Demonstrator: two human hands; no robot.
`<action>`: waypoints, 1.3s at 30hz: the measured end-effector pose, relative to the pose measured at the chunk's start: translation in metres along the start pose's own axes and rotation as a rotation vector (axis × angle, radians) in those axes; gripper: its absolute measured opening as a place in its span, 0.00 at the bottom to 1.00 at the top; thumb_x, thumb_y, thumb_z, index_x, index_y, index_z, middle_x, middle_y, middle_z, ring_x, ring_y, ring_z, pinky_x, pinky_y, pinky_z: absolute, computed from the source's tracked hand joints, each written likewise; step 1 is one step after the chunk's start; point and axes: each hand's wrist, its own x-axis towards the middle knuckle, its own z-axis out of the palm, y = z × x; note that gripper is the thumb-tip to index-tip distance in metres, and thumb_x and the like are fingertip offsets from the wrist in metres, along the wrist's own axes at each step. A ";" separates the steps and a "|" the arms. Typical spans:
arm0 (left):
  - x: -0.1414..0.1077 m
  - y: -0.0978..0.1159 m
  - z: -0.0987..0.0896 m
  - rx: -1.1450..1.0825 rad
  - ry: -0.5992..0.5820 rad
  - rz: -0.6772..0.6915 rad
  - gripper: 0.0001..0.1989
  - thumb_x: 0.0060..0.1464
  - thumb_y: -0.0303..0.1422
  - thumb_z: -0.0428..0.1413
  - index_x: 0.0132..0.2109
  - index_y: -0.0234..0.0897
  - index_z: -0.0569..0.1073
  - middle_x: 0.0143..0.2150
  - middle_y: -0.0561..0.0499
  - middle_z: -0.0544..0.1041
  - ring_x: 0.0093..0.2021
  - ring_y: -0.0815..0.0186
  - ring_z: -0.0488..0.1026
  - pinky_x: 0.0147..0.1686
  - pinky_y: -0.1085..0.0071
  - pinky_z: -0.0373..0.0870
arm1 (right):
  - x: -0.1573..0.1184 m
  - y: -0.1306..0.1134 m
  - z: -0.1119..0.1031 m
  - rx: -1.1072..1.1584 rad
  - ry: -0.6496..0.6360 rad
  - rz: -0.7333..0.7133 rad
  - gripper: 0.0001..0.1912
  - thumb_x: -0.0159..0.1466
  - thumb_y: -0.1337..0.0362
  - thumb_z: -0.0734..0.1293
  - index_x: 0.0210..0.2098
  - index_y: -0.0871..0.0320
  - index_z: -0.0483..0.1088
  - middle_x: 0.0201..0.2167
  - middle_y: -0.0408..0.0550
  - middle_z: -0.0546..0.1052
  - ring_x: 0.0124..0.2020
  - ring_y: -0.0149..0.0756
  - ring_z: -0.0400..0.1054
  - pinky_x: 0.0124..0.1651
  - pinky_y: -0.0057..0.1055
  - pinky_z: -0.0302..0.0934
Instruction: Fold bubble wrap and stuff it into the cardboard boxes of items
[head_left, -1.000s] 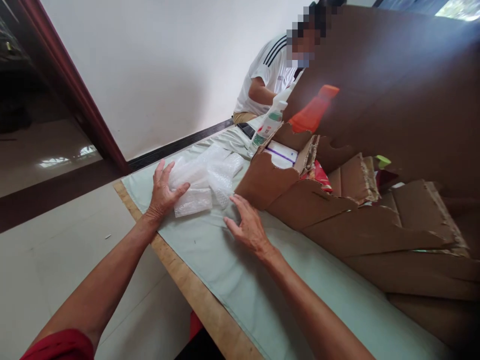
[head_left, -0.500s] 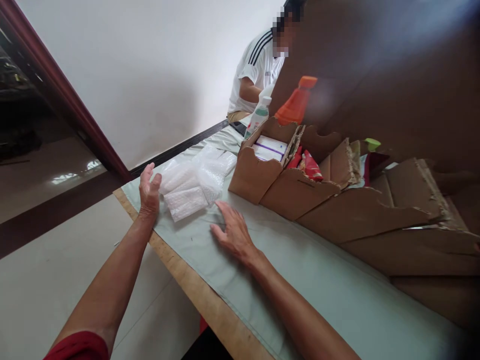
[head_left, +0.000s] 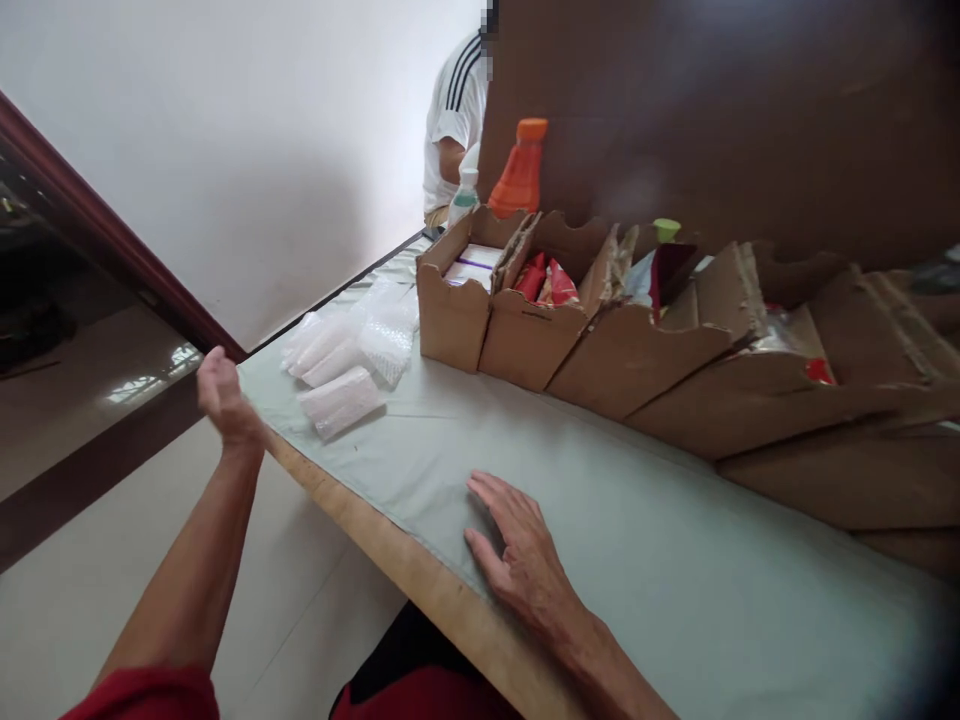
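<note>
Several pieces of clear bubble wrap (head_left: 352, 335) lie in a loose pile on the pale green cloth (head_left: 420, 450) at the table's left end. One folded bubble wrap piece (head_left: 341, 402) rests at the front of the pile. My left hand (head_left: 229, 405) is raised by the table's left corner, apart from the wrap. Its fingers are loosely bent and slightly blurred, and nothing shows in them. Over the cloth, right of the wrap and near the front edge, is my right hand (head_left: 517, 545). Its thumb stands apart from the fingers and it holds nothing.
A row of cut cardboard boxes (head_left: 525, 350) runs along the back, with white boxes (head_left: 472, 265) and red packets (head_left: 551, 283) inside. Behind stand an orange bottle (head_left: 520, 170) and a clear bottle (head_left: 465, 195). A person in a white shirt (head_left: 454, 110) is partly hidden by a brown panel (head_left: 675, 110).
Both my hands have drawn back from the bubble wrap, the left toward the table corner, the right toward the front edge. The view has shifted right. The folded front piece now lies slightly apart.
</note>
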 end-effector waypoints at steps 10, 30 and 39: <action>-0.217 0.127 0.008 0.107 -0.753 0.445 0.24 0.64 0.43 0.55 0.66 0.53 0.67 0.63 0.45 0.72 0.65 0.45 0.69 0.62 0.40 0.70 | -0.066 -0.032 -0.044 -0.036 -0.206 -0.030 0.14 0.67 0.64 0.69 0.51 0.60 0.75 0.56 0.53 0.79 0.62 0.43 0.68 0.65 0.40 0.61; -0.329 0.198 0.163 0.016 -1.123 1.130 0.25 0.65 0.43 0.52 0.66 0.42 0.71 0.70 0.38 0.68 0.69 0.43 0.66 0.61 0.40 0.69 | -0.214 0.118 -0.420 -1.072 0.363 0.765 0.16 0.62 0.70 0.67 0.49 0.58 0.78 0.51 0.58 0.80 0.57 0.57 0.68 0.56 0.52 0.59; -0.331 0.197 0.166 -0.014 -1.116 1.094 0.24 0.65 0.44 0.53 0.62 0.39 0.74 0.68 0.36 0.70 0.67 0.42 0.68 0.60 0.39 0.70 | -0.214 0.077 -0.408 -1.071 0.078 0.776 0.08 0.62 0.68 0.69 0.27 0.55 0.79 0.24 0.48 0.78 0.31 0.41 0.70 0.38 0.37 0.56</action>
